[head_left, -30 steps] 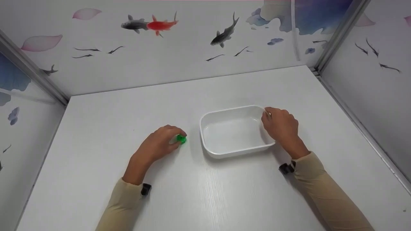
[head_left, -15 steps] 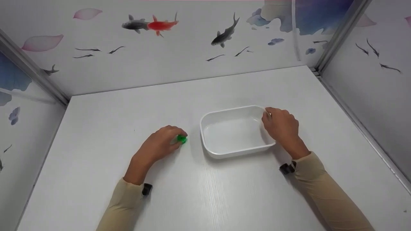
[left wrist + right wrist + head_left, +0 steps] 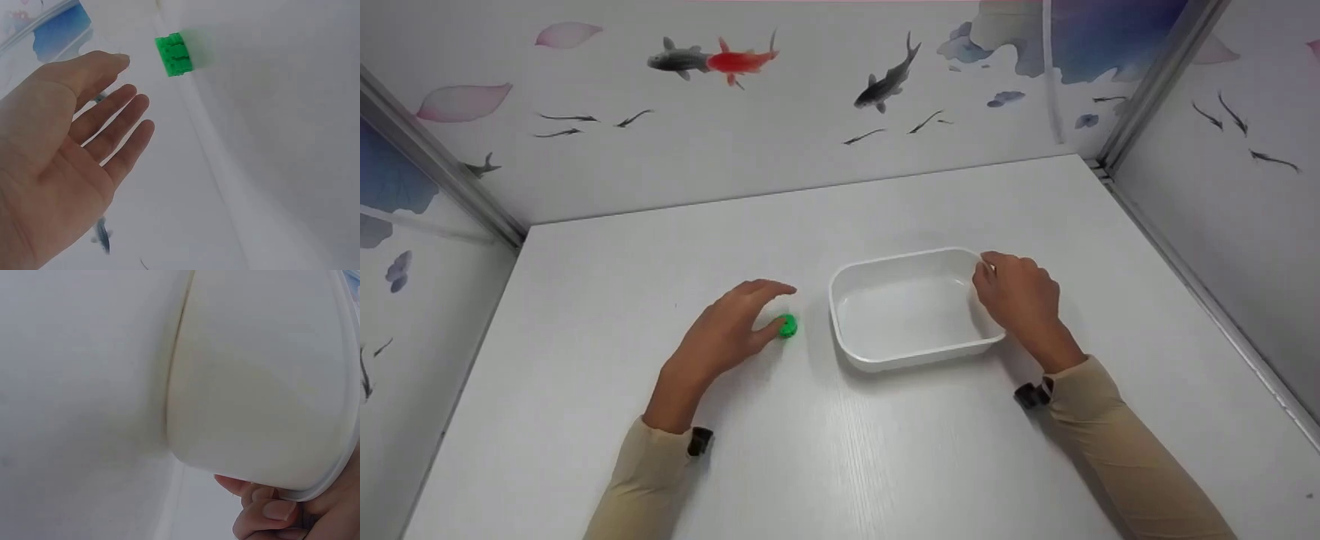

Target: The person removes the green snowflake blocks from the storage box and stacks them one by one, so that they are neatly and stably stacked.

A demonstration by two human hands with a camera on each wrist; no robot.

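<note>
Fish-painted walls close in a white table (image 3: 885, 465) on three sides. Near its middle we see one green block (image 3: 787, 326), lying just left of one white tub (image 3: 915, 352). Our left hand (image 3: 727, 337) hovers by the block, fingers spread and straight, gripping nothing. Our right hand (image 3: 1020, 296) pinches the tub's right rim, fingers curled over it. We judge the block light, stiff and ridged, best pinched across its sides; the tub looks thin, rigid plastic.
</note>
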